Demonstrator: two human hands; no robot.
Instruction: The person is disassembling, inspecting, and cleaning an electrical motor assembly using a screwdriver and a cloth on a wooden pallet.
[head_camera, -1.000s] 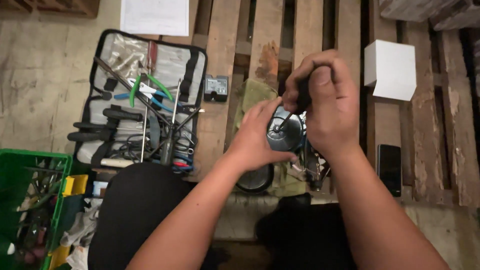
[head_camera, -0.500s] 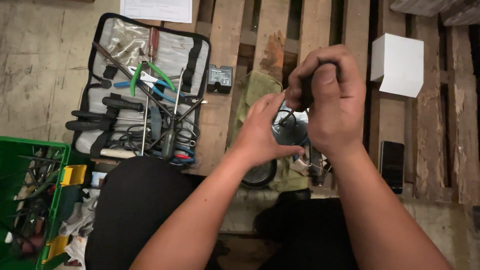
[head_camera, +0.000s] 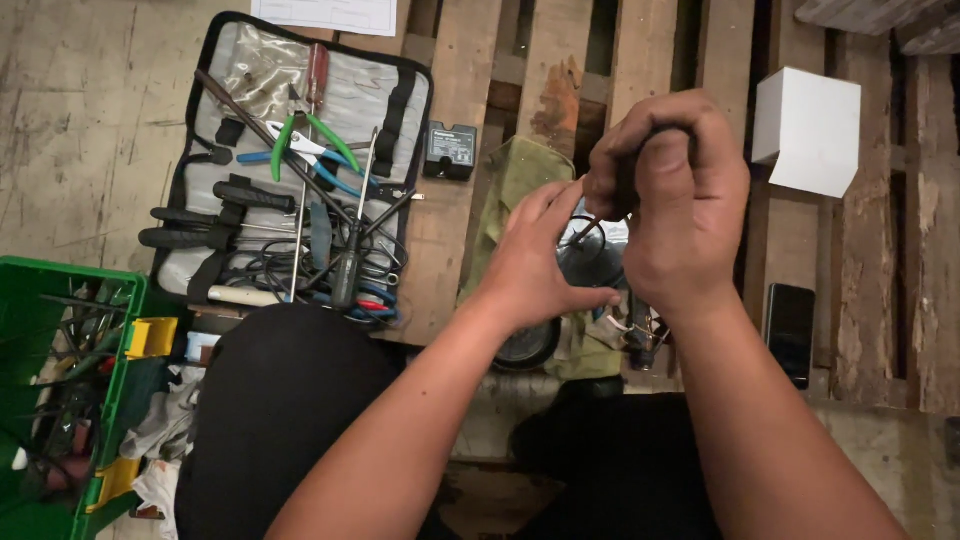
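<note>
My right hand (head_camera: 672, 200) is closed in a fist around a dark tool handle (head_camera: 628, 185), held above a round dark device (head_camera: 590, 262) with wires. My left hand (head_camera: 535, 265) cups that device from the left, fingers curved against it and fingertips touching the tool near my right thumb. The device's body is mostly hidden by both hands. Under them lies an olive green cloth (head_camera: 515, 180) on a wooden pallet (head_camera: 450, 250). A second round dark part (head_camera: 530, 345) shows below my left wrist.
An open tool roll (head_camera: 300, 170) with pliers, screwdrivers and cables lies at left. A small black box (head_camera: 448, 150) sits beside it. A white box (head_camera: 806, 130) and a black phone (head_camera: 790, 330) lie right. A green crate (head_camera: 60, 400) of tools stands at bottom left.
The view has shifted slightly. My left hand has opened somewhat and slid along the device toward the tool, while my right fist has stayed closed on the handle.
</note>
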